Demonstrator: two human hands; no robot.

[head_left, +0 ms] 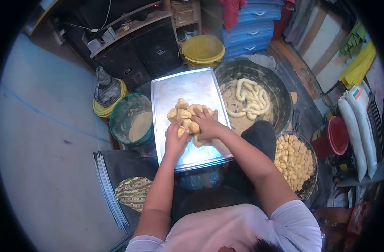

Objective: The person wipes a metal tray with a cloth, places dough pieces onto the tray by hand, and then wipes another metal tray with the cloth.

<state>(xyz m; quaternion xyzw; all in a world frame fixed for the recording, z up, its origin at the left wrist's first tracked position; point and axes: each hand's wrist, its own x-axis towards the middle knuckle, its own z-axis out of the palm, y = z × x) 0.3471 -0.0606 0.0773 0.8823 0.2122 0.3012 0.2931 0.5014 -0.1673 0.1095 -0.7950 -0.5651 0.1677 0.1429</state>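
A cluster of yellowish dough pieces lies on a shiny metal baking tray in front of me. My left hand is at the near left side of the cluster, its fingers curled round some pieces. From the right, my right hand presses over other pieces, fingers bent onto the dough. A bit of dough shows below its palm. More trays seem stacked under the top one. What lies beneath my fingers is partly hidden.
Right of the tray, a wide dark basin holds long ropes of dough. Nearer me, a round container is full of small dough pieces. A green-rimmed bucket with flour-like powder stands at left; a yellow bucket is behind.
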